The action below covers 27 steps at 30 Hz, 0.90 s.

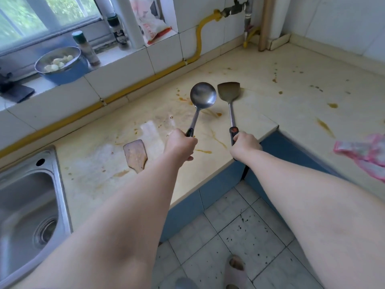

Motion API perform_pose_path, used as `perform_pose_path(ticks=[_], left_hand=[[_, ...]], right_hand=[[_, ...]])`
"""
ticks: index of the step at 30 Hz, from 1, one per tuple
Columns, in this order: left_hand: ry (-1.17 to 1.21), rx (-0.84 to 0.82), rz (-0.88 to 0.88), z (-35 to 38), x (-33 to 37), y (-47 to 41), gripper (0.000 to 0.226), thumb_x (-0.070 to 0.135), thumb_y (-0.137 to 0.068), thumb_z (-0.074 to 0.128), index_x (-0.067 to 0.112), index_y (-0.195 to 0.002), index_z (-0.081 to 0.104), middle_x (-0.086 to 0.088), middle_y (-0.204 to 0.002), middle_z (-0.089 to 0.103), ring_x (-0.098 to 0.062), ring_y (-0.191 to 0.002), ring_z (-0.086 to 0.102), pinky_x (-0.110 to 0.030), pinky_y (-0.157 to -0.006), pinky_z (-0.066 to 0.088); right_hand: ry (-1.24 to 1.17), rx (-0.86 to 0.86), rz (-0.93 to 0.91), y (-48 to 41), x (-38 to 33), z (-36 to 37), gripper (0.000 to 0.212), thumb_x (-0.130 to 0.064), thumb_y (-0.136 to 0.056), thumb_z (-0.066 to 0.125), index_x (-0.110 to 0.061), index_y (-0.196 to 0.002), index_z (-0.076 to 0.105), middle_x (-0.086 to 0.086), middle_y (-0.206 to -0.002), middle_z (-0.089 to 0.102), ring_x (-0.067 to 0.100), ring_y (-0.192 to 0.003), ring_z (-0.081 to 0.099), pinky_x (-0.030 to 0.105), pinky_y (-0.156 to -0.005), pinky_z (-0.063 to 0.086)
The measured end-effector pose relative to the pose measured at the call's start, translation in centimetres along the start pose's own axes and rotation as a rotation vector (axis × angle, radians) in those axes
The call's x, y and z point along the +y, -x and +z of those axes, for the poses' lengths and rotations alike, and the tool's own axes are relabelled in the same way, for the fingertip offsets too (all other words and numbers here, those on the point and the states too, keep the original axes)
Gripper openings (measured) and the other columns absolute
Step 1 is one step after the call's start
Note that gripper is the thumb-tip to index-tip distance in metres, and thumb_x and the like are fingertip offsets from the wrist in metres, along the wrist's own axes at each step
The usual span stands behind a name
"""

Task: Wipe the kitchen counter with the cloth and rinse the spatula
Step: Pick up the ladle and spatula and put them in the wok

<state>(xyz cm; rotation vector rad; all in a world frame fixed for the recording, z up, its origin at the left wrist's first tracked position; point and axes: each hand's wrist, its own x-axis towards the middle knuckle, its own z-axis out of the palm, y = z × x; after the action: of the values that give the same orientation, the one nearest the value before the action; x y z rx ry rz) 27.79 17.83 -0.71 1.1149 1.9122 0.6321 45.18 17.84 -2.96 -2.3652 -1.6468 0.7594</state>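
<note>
- Above the stained table [260, 113], the right hand [245, 143] has its fingers closed round the spatula [229, 91] handle; blade far of the fist
- left hand [180, 146] grips a ladle [202, 96] likewise, just left
- cloth [363, 154] lies at right, well apart; sink [27, 205] near left

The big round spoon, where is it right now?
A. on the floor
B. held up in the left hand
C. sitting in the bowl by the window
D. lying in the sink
B: the left hand grips the handle of the ladle, raised above the stained counter.
</note>
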Motion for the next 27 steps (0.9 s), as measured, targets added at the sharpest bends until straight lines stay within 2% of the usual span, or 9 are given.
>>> perform_pose_path(ticks=[2, 9, 12, 14, 15, 17, 19, 23, 27], left_hand=[[-0.021, 0.029, 0.004, 0.8, 0.0, -0.5, 0.023, 0.017, -0.079, 0.058, 0.006, -0.099, 0.058, -0.016, -0.095, 0.067, -0.026, -0.069, 0.063, -0.035, -0.061, 0.056], [-0.020, 0.089, -0.027, 2.2, 0.4, -1.7, 0.026, 0.020, -0.077, 0.056, 0.005, -0.099, 0.055, -0.010, -0.084, 0.062, -0.024, -0.060, 0.055, -0.031, -0.052, 0.047], [-0.012, 0.084, -0.051, 2.1, 0.8, -1.9, 0.028, 0.019, -0.076, 0.057, 0.002, -0.099, 0.056, -0.010, -0.081, 0.058, -0.025, -0.059, 0.053, -0.028, -0.049, 0.043], [-0.019, 0.086, -0.059, 2.1, 0.9, -2.0, 0.027, 0.018, -0.076, 0.057, 0.003, -0.099, 0.056, -0.010, -0.081, 0.059, -0.025, -0.059, 0.053, -0.028, -0.049, 0.043], [-0.022, 0.091, -0.060, 2.1, 1.1, -2.0, 0.026, 0.018, -0.077, 0.056, 0.004, -0.099, 0.056, -0.011, -0.082, 0.060, -0.025, -0.059, 0.053, -0.029, -0.050, 0.044], [-0.022, 0.095, -0.057, 2.1, 1.5, -1.9, 0.024, 0.016, -0.078, 0.055, 0.005, -0.099, 0.054, -0.011, -0.084, 0.060, -0.026, -0.061, 0.053, -0.032, -0.052, 0.045], [-0.018, 0.099, -0.051, 2.2, 1.9, -1.7, 0.021, 0.015, -0.078, 0.054, 0.006, -0.098, 0.052, -0.012, -0.086, 0.061, -0.025, -0.061, 0.054, -0.032, -0.054, 0.047], [-0.027, 0.107, -0.011, 2.4, 2.8, -1.0, 0.016, 0.015, -0.079, 0.054, 0.011, -0.093, 0.050, -0.015, -0.093, 0.064, -0.025, -0.063, 0.056, -0.035, -0.059, 0.054], [-0.029, 0.088, 0.029, 2.4, 3.6, 0.2, 0.018, 0.015, -0.078, 0.055, 0.010, -0.095, 0.052, -0.016, -0.094, 0.065, -0.025, -0.064, 0.059, -0.043, -0.066, 0.059]], right_hand=[[-0.005, -0.006, 0.013, -1.1, 0.1, 0.4, 0.047, -0.011, -0.086, 0.052, -0.012, -0.132, 0.046, 0.010, -0.126, 0.053, 0.030, -0.117, 0.053, 0.038, -0.090, 0.048], [-0.045, -0.033, 0.048, -3.8, 0.2, 1.6, 0.049, -0.014, -0.087, 0.055, -0.006, -0.133, 0.036, 0.014, -0.131, 0.046, 0.034, -0.120, 0.050, 0.042, -0.090, 0.046], [-0.090, -0.082, 0.082, -4.3, 0.2, 1.3, 0.050, -0.014, -0.085, 0.057, -0.005, -0.130, 0.037, 0.015, -0.128, 0.047, 0.035, -0.114, 0.053, 0.038, -0.082, 0.047], [-0.154, -0.124, 0.122, -4.5, 0.3, 0.8, 0.049, -0.017, -0.081, 0.057, -0.005, -0.126, 0.042, 0.014, -0.122, 0.051, 0.031, -0.103, 0.057, 0.031, -0.069, 0.045], [-0.187, -0.141, 0.133, -4.8, 0.4, 0.5, 0.045, -0.017, -0.079, 0.056, -0.006, -0.122, 0.047, 0.013, -0.116, 0.054, 0.027, -0.090, 0.059, 0.027, -0.063, 0.043], [-0.267, -0.166, 0.152, -5.2, 0.4, -0.1, 0.032, -0.018, -0.079, 0.051, -0.007, -0.109, 0.054, 0.010, -0.104, 0.057, 0.020, -0.068, 0.051, 0.024, -0.054, 0.040], [-0.374, -0.164, 0.195, -5.4, 0.3, -0.6, 0.028, -0.017, -0.082, 0.046, -0.007, -0.106, 0.054, 0.009, -0.098, 0.056, 0.021, -0.068, 0.050, 0.026, -0.058, 0.042], [-0.514, -0.113, 0.179, -4.7, 0.4, -0.7, 0.032, -0.016, -0.086, 0.043, -0.004, -0.113, 0.054, 0.012, -0.099, 0.063, 0.029, -0.084, 0.066, 0.028, -0.061, 0.044], [-0.468, -0.064, 0.144, -3.0, 0.7, -0.8, 0.035, -0.023, -0.089, 0.047, -0.003, -0.118, 0.048, 0.012, -0.100, 0.056, 0.033, -0.087, 0.056, 0.037, -0.072, 0.047]])
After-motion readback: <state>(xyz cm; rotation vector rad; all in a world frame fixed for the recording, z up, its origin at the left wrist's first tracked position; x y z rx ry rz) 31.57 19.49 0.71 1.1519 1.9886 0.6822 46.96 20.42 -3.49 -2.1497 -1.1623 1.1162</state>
